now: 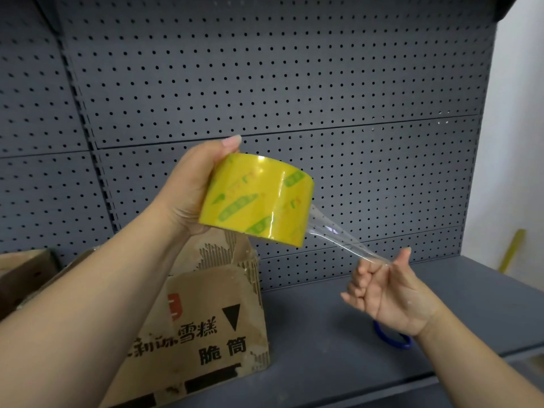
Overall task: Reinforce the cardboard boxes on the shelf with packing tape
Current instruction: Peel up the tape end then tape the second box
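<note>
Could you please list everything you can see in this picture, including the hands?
tape roll: one, yellow with green print, held up above the printed box
tape strip: one, clear, stretched from the roll down to the right hand
printed box: one, brown cardboard with black lettering, on the shelf at lower left
second box: one, brown cardboard, far left edge, partly in view
ring: one, blue, on the shelf under the right wrist
shelf: one, grey, across the bottom
pegboard: grey, behind the shelf
wall: white, far right
stick: one, yellow, against the wall
left hand: grips the tape roll
right hand: pinches the strip's end
</note>
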A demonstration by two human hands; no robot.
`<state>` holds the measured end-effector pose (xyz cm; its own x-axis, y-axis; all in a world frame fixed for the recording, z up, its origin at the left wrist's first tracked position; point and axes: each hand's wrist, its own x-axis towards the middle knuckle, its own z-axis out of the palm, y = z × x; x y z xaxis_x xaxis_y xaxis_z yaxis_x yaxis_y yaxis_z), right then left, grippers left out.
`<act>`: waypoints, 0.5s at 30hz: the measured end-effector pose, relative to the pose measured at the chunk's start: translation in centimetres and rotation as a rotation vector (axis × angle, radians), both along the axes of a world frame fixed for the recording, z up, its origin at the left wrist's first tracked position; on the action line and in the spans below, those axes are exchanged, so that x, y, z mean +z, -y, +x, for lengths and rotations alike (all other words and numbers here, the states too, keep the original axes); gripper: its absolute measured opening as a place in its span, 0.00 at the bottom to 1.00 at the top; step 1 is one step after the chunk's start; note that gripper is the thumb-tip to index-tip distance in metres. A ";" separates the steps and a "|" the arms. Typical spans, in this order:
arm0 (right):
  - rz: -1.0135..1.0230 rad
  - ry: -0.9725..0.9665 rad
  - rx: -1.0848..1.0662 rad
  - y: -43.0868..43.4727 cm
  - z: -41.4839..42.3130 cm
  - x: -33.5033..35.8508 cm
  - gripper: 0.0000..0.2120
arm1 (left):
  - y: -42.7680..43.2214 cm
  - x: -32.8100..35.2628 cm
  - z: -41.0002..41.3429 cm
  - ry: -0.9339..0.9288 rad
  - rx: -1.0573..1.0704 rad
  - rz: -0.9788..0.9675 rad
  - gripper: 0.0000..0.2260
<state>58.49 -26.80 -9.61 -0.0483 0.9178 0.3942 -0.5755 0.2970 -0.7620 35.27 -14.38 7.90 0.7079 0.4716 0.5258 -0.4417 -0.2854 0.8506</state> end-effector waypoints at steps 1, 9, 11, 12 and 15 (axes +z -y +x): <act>-0.021 0.000 -0.060 0.1 0.0 -0.1 0.31 | -0.2 0.2 0.0 -0.015 -0.003 0.015 0.14; -0.028 0.060 -0.174 0.6 2.1 -0.3 0.37 | 0.3 1.5 1.1 -0.108 0.051 0.285 0.16; -0.040 0.040 -0.219 0.9 3.1 0.3 0.40 | 0.5 2.0 1.3 -0.096 0.046 0.294 0.15; -0.024 0.017 -0.216 1.1 3.7 0.6 0.40 | 0.4 2.3 1.4 -0.078 0.039 0.267 0.15; -0.104 0.069 -0.542 1.6 5.2 1.8 0.36 | -0.1 3.0 1.9 0.024 -0.001 0.209 0.15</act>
<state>63.67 -28.45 -7.81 0.4193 0.8523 0.3126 -0.3088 0.4577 -0.8338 37.16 -14.29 10.93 0.6943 0.3496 0.6291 -0.4620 -0.4537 0.7620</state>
